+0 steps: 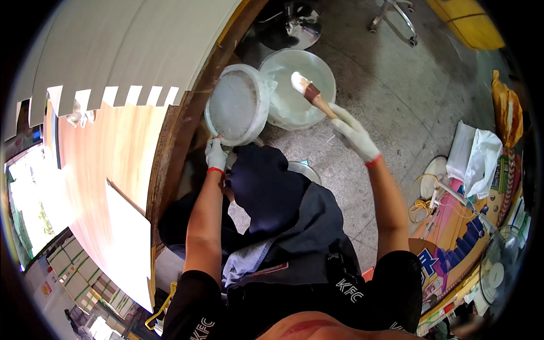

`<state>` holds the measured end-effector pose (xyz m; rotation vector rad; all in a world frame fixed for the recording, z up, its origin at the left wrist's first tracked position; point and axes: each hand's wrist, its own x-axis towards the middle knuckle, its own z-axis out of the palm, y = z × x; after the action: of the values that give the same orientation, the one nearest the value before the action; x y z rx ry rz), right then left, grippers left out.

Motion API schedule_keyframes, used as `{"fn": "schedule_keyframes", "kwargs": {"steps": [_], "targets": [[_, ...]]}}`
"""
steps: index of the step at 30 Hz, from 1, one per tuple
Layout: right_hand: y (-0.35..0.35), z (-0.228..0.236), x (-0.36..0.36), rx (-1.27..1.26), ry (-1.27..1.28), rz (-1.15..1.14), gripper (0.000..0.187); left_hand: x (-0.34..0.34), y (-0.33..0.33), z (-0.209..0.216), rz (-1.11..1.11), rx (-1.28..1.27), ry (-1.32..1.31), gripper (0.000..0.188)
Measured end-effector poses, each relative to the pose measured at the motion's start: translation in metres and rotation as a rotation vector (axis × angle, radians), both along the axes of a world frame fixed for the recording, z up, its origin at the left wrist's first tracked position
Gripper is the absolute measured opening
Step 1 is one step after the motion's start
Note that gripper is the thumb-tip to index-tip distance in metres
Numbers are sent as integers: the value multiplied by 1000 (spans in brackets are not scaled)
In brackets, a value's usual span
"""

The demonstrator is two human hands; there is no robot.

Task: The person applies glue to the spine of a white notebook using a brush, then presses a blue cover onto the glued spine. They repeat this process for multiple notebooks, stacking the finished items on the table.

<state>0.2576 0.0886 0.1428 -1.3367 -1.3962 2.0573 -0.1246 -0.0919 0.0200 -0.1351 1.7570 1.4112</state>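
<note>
Fingers of the gloved left hand [215, 154] are curled shut on the lower rim of a round white lid [237, 105], which stands tilted on edge just above them, its crusted inner face turned toward the camera. Thin plastic like that should be light and a bit springy, and likely slick with wet white coating, so the rim is the sound place to pinch it.

To the right of those fingers, touching the lid's far edge, sits one open white bucket [299, 88] holding pale liquid; it looks heavy when full and best moved by its rim or a handle, though no handle shows from here.

Further right, the gloved right hand [354, 133] is wrapped tight around the wooden handle of one flat paintbrush [309, 90], whose bristles, loaded white, hover beyond the fingertips over the bucket's mouth. The handle is stiff; the bristles are soft and would drip.

Count: one lid, one bucket, one brush, two gloves. A dark cloth [266, 187] lies below both hands.
</note>
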Motion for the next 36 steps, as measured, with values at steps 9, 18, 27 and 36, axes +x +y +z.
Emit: {"fn": "schedule_keyframes", "kwargs": {"steps": [9,18,27,36], "targets": [[-8,-27,8,-175,72,-138,59,-23,-7,-36,-109,10,26,20],[-21,-69,9,-725,410,-523,30,-6,19,7,-213,-39,77,23],[-41,-85,5,-964,1141,-341,46,-4,21,21,-201,0,53,16],[-24,-12,15,-422,678,-318,48,32,97,42,-617,-57,265,18]]}}
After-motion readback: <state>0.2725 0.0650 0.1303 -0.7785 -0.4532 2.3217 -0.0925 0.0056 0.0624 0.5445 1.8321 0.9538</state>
